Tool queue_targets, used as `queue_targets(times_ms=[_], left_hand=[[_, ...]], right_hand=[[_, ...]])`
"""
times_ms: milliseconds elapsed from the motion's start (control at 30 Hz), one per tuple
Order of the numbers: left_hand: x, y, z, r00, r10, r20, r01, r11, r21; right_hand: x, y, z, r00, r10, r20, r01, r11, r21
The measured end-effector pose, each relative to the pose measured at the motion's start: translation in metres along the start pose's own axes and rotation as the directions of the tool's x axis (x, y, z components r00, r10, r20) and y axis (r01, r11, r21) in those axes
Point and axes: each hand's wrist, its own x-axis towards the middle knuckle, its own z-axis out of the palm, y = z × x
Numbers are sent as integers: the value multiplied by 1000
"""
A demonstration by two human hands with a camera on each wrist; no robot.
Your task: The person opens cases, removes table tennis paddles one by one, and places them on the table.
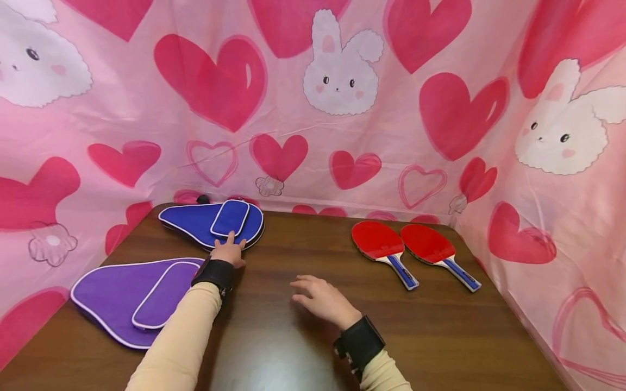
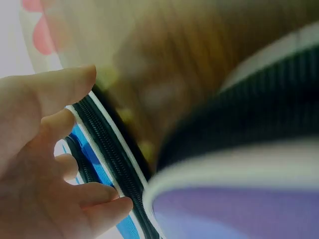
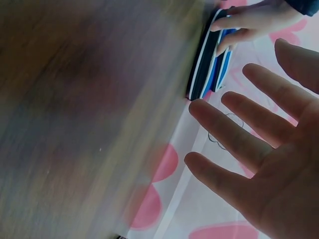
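At the left of the counter [image 1: 288, 244] lies the purple case [image 1: 110, 290], flat, its right end partly behind the left arm. Just beyond it, by the far edge, lies the blue case [image 1: 191, 220], pocket [image 1: 232, 214] upward. The left hand [image 1: 229, 255] is at its near edge, fingers loose and spread, touching it but not curled round it; the zip [image 2: 99, 129] runs along that side. For a sure hold, the thumb would best sit against the side and the fingers over the top, since the cloth may slip under fingertips alone; a slight lift would avoid rubbing the purple case. Well apart from it, the right hand [image 1: 325, 301] hovers mid-counter, fingers spread, holding nothing, handy for steadying. Farther right lie two bats, the left bat [image 1: 376, 239] and the right bat [image 1: 427, 243], red faces up, side by side.
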Motion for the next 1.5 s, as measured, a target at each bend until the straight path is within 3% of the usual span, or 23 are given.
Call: queue_targets(times_ms=[200, 433, 1000, 1133, 1500], left_hand=[[-2, 16, 10, 999, 34, 12, -34, 999, 30], [-17, 28, 15, 992, 126, -1, -125, 989, 85], [-51, 53, 40, 951, 298, -81, -284, 947, 150], [-62, 58, 43, 930, 355, -98, -340, 930, 139], [-87, 63, 50, 836, 534, -127, -508, 840, 188]], right_hand=[[-1, 5, -3, 1000, 14, -9, -14, 1000, -1], [-4, 11, -5, 999, 41, -24, -41, 999, 0], [2, 12, -5, 994, 34, -103, -34, 999, -3], [6, 15, -5, 988, 19, -152, -18, 1000, 4], [28, 27, -5, 966, 72, -246, -86, 995, -48]])
